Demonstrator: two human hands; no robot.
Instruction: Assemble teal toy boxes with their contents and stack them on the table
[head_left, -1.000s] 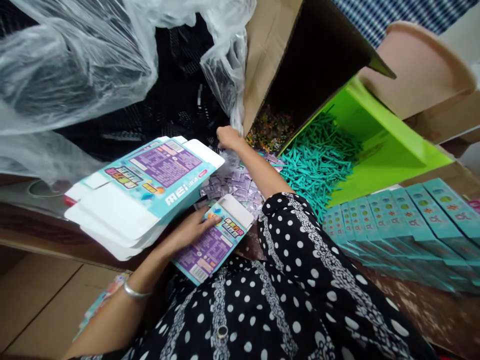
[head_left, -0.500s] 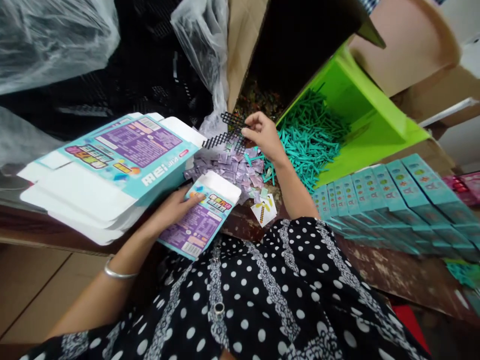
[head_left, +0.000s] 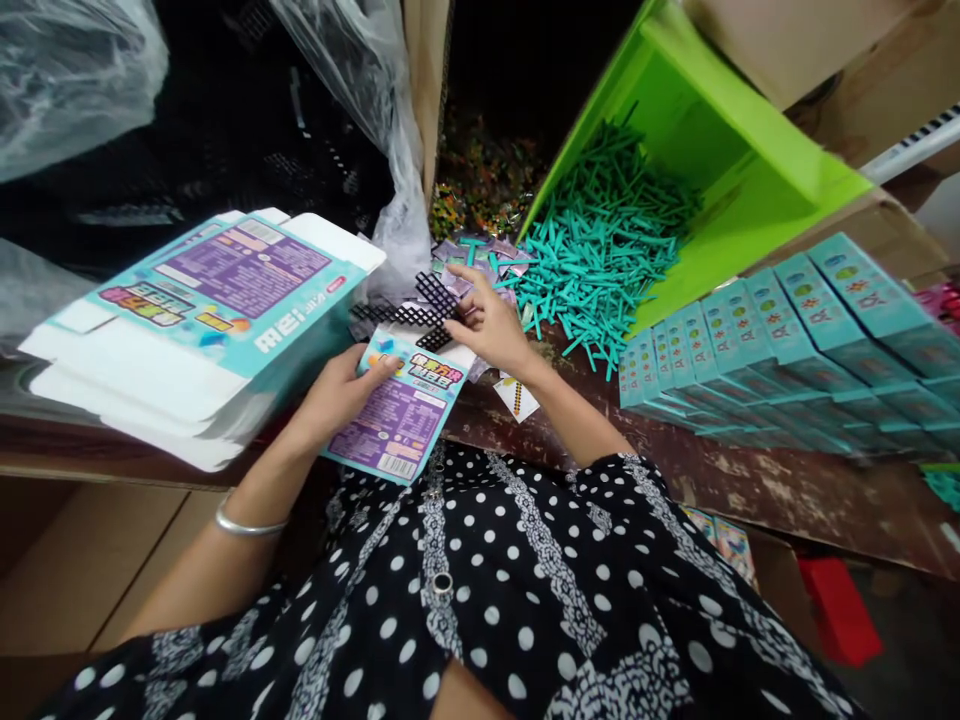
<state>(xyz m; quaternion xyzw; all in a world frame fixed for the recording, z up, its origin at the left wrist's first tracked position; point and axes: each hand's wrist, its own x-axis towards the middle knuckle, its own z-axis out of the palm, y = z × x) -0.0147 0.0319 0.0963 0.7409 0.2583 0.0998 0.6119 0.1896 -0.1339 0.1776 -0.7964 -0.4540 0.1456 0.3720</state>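
My left hand (head_left: 346,392) is closed around a teal and purple printed carton (head_left: 397,415), thumb on its front, the carton's white flap end facing away from me. Between the fingers of my right hand (head_left: 486,322) is a black plastic lattice piece (head_left: 435,305), held right at the carton's far end. Whether its lower edge is inside the carton I cannot tell. Beyond my right hand lie small purple packets (head_left: 510,255), partly covered by the hand and lattice. A small white card (head_left: 517,397) with a pickaxe picture rests on the table by my right wrist.
Flat cartons (head_left: 225,290) are stacked at the left. Teal sticks (head_left: 600,250) spill from a green bin (head_left: 739,190). Rows of teal boxes (head_left: 787,330) stand at the right on the brown table (head_left: 742,475). Clear plastic (head_left: 394,150) hangs beside black lattice pieces at the back left.
My right hand has brought the black lattice piece down and toward me, from above the purple packets to the carton's end. My left hand still holds the carton. The camera view has shifted.
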